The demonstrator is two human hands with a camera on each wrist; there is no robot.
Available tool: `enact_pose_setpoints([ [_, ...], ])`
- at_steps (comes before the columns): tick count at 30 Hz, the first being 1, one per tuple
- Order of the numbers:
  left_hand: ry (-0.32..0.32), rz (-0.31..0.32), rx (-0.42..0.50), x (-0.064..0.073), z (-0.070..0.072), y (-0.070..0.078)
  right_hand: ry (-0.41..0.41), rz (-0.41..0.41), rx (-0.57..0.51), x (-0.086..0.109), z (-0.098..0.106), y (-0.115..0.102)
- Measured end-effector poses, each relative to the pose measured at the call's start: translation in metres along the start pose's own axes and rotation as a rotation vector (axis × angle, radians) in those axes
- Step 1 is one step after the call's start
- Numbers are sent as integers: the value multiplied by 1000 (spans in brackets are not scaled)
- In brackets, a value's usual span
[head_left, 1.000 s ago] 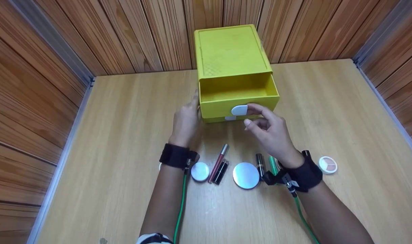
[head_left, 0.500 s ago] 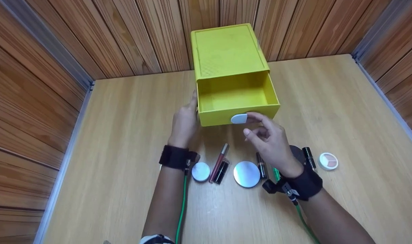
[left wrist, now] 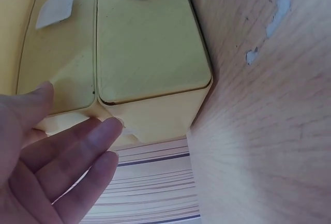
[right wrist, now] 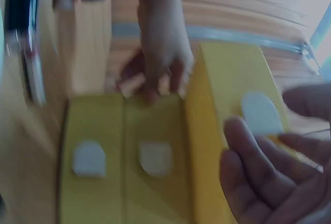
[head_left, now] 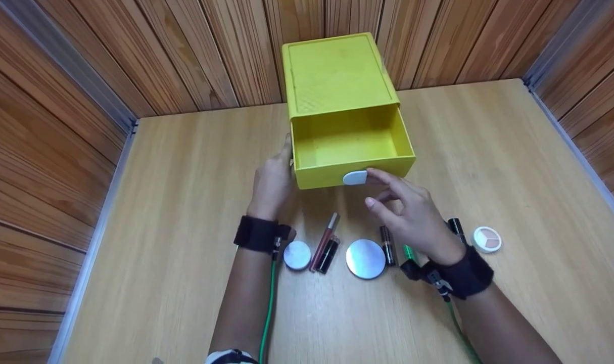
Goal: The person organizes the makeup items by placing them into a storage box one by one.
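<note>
A wall of brown wooden panels (head_left: 185,50) is closing off the top of the head frame, and below it most of the frame is being filled by the pale wooden bench (head_left: 185,308). At upper centre a yellow drawer cabinet (head_left: 342,76) is being seen standing against the panels. Its top drawer (head_left: 322,178) is being shown drawn out toward the centre of the frame, its inside exposed; in the right wrist view, two lower drawer fronts (right wrist: 155,193) are being seen flush with the cabinet.

At centre right, the right hand's grip (head_left: 413,217) is being held loosely open, the thumb apart and the index fingertip touching the white tab on the top drawer. At centre left, the left hand's grip (head_left: 273,184) is being held open with fingers extended along the cabinet's side; whether they are pressing cannot be told. A black strap (head_left: 256,233) is being worn on the left wrist, and another on the right.

Across the lower middle, a silvery disc (head_left: 366,259), a white round case (head_left: 297,255) and, farther right, a three-part palette (head_left: 487,239) are being borne by the bench. Between the first two, a reddish tube (head_left: 323,245) is lying beside a black tube (head_left: 328,256). The smallest piece, the white tab (head_left: 355,177), is being carried by the drawn-out drawer's front.
</note>
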State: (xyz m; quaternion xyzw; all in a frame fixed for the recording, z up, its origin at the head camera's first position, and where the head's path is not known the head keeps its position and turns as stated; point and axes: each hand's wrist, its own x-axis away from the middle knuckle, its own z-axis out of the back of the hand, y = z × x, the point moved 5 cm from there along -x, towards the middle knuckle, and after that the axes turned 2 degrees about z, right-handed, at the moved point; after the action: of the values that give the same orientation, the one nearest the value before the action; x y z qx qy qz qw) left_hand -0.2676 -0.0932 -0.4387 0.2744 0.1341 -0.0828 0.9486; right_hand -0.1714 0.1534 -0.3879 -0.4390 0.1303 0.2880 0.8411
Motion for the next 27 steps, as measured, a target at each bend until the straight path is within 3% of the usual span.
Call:
enact_pose_setpoints([
  [3,18,-5,-8,1,0,-1,-26,85,52,0,13,-3],
  [6,60,-49,-38,0,1,-1,5,173,92,1,29,-7],
  [9,94,-89,-57,-2,1,0,41,176,145,2,50,-9],
  [12,97,-87,-56,-3,1,0,-63,32,220,5,63,0],
  [16,85,-67,-52,-3,0,1,-394,-245,327,15,63,25],
  [19,82,-46,-35,-3,0,2,-557,-357,407,21,56,45],
  [27,63,-23,-18,-3,-1,2,-603,-468,491,33,49,73],
])
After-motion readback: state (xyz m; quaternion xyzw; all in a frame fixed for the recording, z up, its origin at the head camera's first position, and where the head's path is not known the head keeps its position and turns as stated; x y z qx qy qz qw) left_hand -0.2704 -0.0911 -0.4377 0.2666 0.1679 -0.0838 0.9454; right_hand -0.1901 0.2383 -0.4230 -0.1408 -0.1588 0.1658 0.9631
